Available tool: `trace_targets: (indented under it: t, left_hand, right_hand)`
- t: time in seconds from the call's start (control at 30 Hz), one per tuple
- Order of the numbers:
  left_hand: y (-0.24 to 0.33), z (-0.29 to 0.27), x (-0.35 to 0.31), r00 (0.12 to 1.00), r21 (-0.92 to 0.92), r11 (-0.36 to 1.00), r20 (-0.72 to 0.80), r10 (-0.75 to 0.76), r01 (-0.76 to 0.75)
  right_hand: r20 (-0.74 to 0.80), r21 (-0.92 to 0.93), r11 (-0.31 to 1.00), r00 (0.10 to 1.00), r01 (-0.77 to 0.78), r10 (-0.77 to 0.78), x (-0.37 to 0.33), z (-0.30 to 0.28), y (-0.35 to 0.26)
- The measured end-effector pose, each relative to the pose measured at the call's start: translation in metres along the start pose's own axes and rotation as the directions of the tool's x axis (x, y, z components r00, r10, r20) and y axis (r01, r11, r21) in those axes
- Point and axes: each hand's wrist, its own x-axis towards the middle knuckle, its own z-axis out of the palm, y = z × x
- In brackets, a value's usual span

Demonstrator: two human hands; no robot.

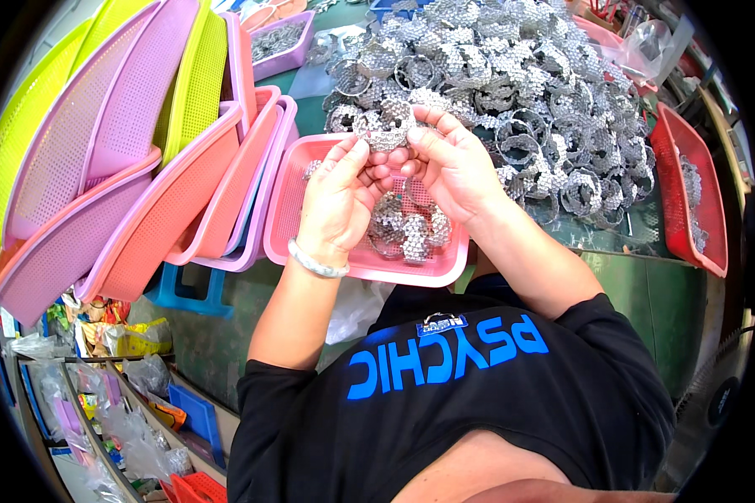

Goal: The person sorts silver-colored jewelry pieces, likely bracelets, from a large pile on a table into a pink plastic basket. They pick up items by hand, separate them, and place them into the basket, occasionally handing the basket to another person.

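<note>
Between my two hands I hold up a silvery, scaly cuff bracelet (387, 137), its curved band facing me. My left hand (341, 180) pinches its left end with thumb and fingers. At the other end my right hand (451, 159) grips it the same way. Below both hands lies a pink plastic basket (287, 201) with several similar silvery bracelets (411, 230) in it. Just beyond my hands rises a big heap of the same bracelets (512, 84) on the green table.
Stacked baskets (155, 193) in green, purple and orange lean at the left. A red basket (675, 180) with metal pieces hangs over the table's right edge. A purple basket (285, 44) of small parts stands at the back. Shelves with plastic bags (147, 375) are at lower left.
</note>
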Motion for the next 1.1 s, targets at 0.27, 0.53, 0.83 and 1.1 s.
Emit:
trace_targets:
  t: [0.27,0.53,0.83,1.1]
  left_hand:
    - [0.000,-0.001,-0.002,0.999,-0.108,0.994,0.023,-0.032,0.035]
    - [-0.001,-0.004,-0.004,0.995,-0.109,0.994,0.101,0.009,0.002]
    - [-0.004,-0.009,-0.009,0.989,0.019,0.996,0.123,0.087,-0.090]
    - [-0.001,-0.009,-0.010,0.986,0.046,0.995,0.143,0.081,-0.088]
  right_hand:
    - [-0.035,-0.070,0.997,0.999,-0.028,0.026,-0.004,0.003,-0.001]
    - [0.004,-0.127,0.991,0.999,-0.052,0.053,-0.006,-0.004,-0.002]
    - [0.117,-0.190,0.982,0.993,-0.010,0.033,-0.009,-0.009,-0.007]
    - [0.138,-0.221,0.975,0.990,0.023,0.008,-0.008,-0.011,-0.007]
